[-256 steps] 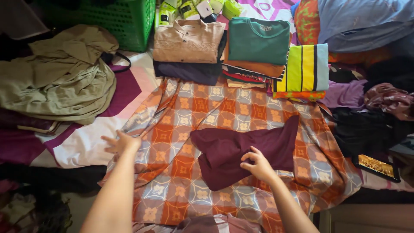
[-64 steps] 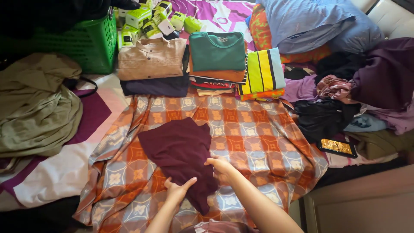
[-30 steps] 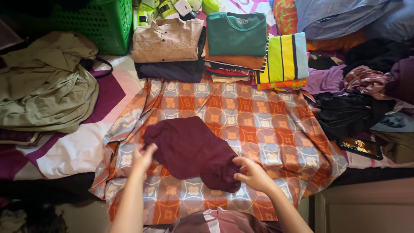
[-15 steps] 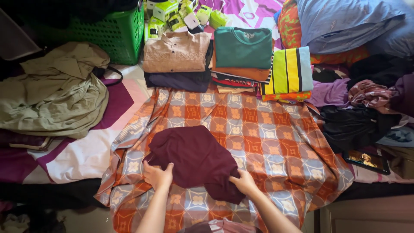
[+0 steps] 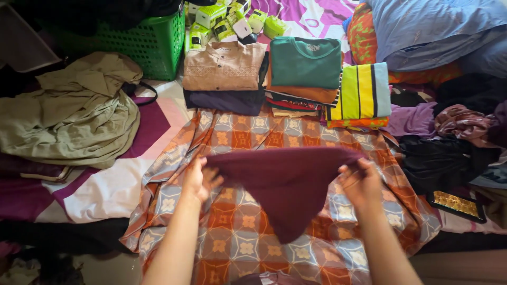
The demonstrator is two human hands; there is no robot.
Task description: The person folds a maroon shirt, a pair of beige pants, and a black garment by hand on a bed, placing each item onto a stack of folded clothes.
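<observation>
A dark maroon garment [image 5: 288, 184] hangs stretched between my two hands above an orange, patterned cloth [image 5: 248, 137] spread on the bed. My left hand [image 5: 198, 179] grips its left upper corner and my right hand [image 5: 362, 182] grips the right upper corner. The garment's lower part droops to a point over the cloth. Both forearms reach in from the bottom of the view.
Folded piles stand behind the cloth: a beige shirt [image 5: 224, 66], a teal shirt [image 5: 306, 60], a striped yellow piece [image 5: 364, 89]. A green basket [image 5: 145, 42] and an olive heap [image 5: 68, 116] lie left. Dark and purple clothes [image 5: 449, 153] and a tablet [image 5: 457, 203] lie right.
The maroon garment lay flat on the patterned cloth under both hands half a second ago. Now both hands have lifted it by its corners and pulled it wide apart.
</observation>
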